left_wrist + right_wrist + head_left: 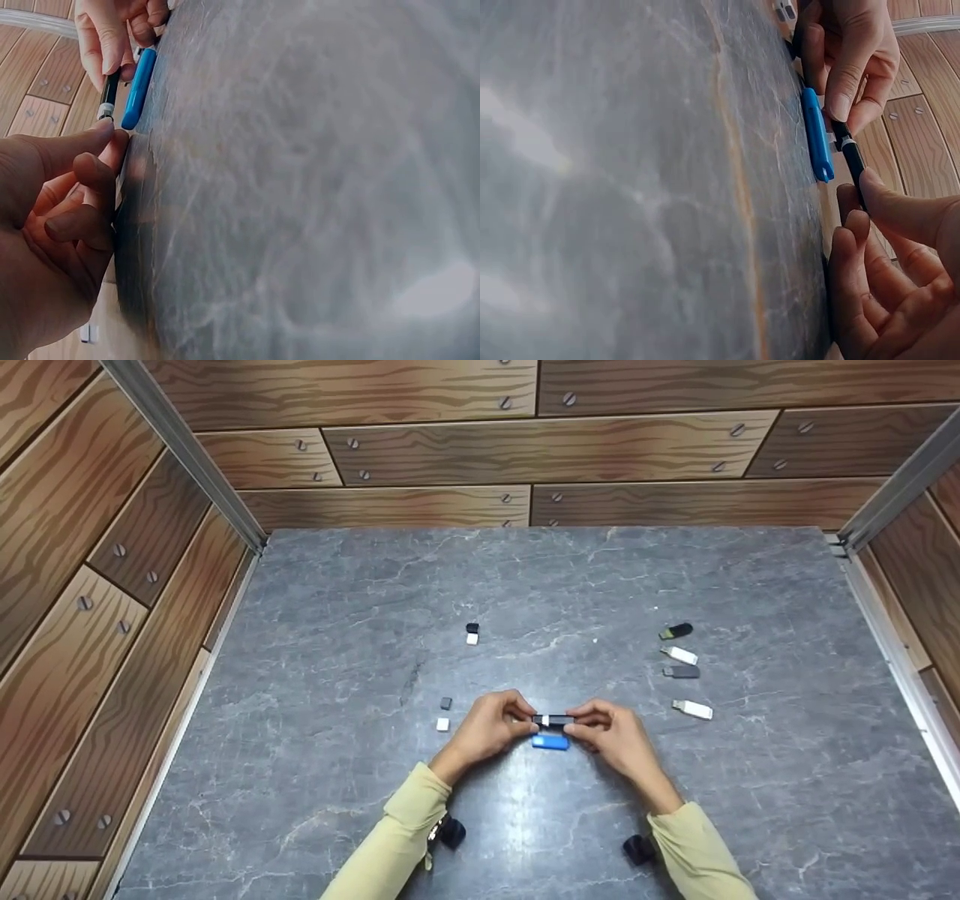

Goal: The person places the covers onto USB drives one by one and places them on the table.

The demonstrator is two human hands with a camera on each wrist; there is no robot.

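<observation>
A: Set-up first: grey marbled bench, printed plank walls around it. State of each grip?

B: Both engaged. Left grip pinches one end of the black stick, right grip pinches the other. A pale band shows between.

A: Surroundings?

B: Blue stick just beside it, on the person's side. Leftward: grey cap, white cap; farther back, a black cap next to a second white cap. Rightward, a loose column: black-and-green stick, white stick, grey stick, second white stick.

A: Handling advice?

B: Keep the two ends on one line and move straight along the length; any skew would probably make the joint bind. Light pinch, clear of the blue stick.

A: Differences between views?

B: Only the head view gives the full layout. The right wrist view shows the right thumb against the black stick, which appears raised off the bench; from overhead its height cannot be told
</observation>
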